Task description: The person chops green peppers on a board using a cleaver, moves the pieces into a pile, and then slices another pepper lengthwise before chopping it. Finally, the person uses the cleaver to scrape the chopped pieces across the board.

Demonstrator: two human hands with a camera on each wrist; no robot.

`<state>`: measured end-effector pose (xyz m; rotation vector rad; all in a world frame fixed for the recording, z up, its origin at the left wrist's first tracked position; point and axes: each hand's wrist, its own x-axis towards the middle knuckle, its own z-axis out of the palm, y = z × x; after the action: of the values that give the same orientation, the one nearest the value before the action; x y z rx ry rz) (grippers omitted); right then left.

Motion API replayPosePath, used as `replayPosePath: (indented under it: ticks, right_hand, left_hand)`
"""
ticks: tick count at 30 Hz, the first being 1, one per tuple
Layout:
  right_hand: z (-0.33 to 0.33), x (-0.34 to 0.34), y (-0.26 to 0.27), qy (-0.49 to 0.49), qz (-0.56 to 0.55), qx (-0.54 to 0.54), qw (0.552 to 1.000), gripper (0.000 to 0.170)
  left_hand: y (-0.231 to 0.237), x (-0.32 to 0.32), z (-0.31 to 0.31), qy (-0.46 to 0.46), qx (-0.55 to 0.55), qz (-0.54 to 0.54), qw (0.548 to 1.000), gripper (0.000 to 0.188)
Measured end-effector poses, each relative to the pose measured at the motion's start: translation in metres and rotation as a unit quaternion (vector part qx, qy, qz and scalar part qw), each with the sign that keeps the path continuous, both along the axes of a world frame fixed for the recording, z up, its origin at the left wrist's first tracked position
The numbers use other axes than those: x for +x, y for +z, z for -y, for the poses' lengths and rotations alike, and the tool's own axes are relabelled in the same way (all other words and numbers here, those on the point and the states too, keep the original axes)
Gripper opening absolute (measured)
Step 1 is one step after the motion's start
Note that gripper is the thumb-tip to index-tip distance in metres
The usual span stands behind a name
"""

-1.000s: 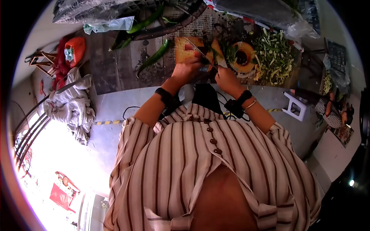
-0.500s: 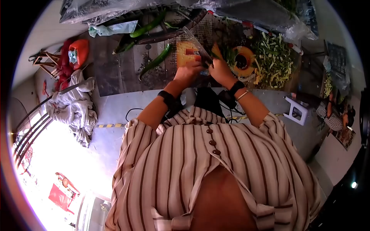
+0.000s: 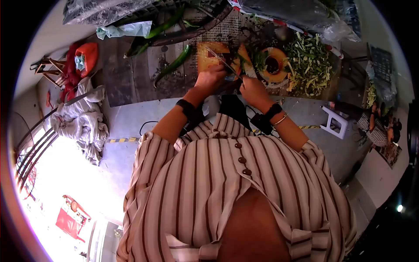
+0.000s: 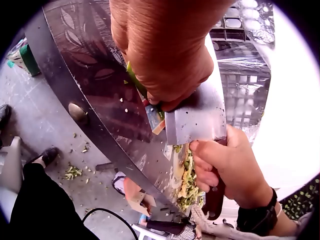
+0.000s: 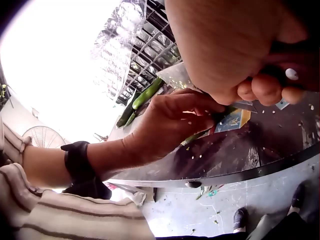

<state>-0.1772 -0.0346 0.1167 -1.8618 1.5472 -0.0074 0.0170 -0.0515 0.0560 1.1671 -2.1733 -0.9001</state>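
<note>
My left hand (image 3: 210, 78) pinches a green pepper (image 5: 192, 136) low over the table, its fingertips close beside the cleaver. Most of that pepper is hidden under the fingers. My right hand (image 3: 255, 91) grips the dark handle of a cleaver (image 4: 197, 117), whose broad metal blade slants up and leftward in the head view. A colourful printed card (image 5: 231, 121) shows beneath the left fingertips. Left of the hands lies a long green pepper (image 3: 174, 67). To the right spreads a heap of chopped green pieces (image 3: 310, 65).
The dark patterned table (image 3: 131, 81) has a raised metal edge. More green peppers (image 3: 168, 26) lie by a dark crate at the back, near clear plastic sheeting (image 3: 104, 12). A white stool (image 3: 335, 122) stands on the floor to the right, with another person (image 3: 373, 126) beyond it.
Half a second ago the right hand was closer to the left, with the blade reaching farther back. Now it has drawn back slightly rightward. The left hand keeps its hold near the same spot.
</note>
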Motion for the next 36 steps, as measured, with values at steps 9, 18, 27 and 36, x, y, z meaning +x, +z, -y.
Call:
replayPosePath:
  ticks: [9, 18, 27, 36]
  right_hand:
    - [0.011, -0.003, 0.008, -0.014, -0.019, 0.012, 1.000, 0.016]
    - [0.008, -0.002, 0.006, -0.028, -0.010, 0.016, 0.999, 0.017]
    - [0.024, 0.001, 0.025, -0.023, -0.036, 0.091, 0.995, 0.027]
    - [0.015, 0.001, -0.008, -0.005, -0.066, -0.023, 0.998, 0.026]
  left_hand:
    - [-0.015, -0.001, 0.000, 0.012, -0.038, -0.044, 0.998, 0.026]
    - [-0.016, -0.001, -0.001, 0.013, -0.043, -0.050, 0.998, 0.027]
    - [-0.016, -0.002, -0.001, 0.020, -0.034, -0.040, 0.998, 0.028]
    - [-0.009, 0.000, -0.005, 0.032, -0.008, -0.034, 0.999, 0.027]
